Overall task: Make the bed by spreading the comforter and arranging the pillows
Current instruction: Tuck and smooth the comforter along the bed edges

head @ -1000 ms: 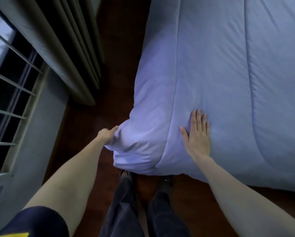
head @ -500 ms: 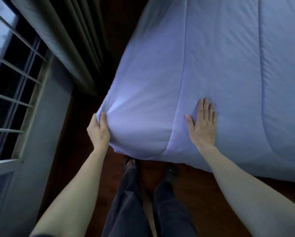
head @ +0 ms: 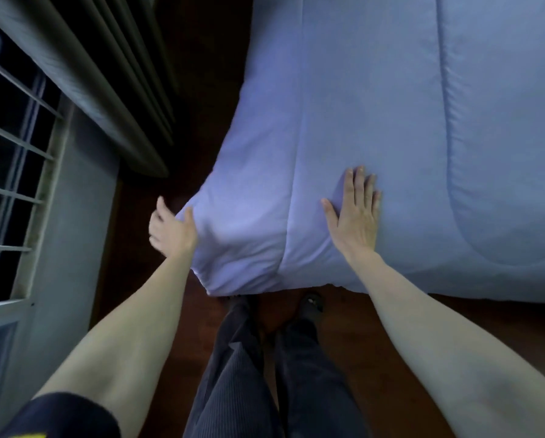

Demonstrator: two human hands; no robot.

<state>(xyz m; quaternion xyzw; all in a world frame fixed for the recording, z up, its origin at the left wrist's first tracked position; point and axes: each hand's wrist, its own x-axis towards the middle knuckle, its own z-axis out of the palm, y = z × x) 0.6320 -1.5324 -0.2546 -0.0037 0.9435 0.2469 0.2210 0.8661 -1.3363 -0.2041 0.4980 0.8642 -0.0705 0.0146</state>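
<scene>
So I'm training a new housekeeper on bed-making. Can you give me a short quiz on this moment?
1. True or false: the right hand lies flat, fingers spread, on top of the comforter.
2. What is the left hand doing? A) pulling the curtain B) holding the comforter's corner C) hanging free
3. Fill in: the comforter's near edge hangs just in front of the person's ____.

Key: 1 true; 2 B; 3 feet. No pillows show in this view.
</scene>
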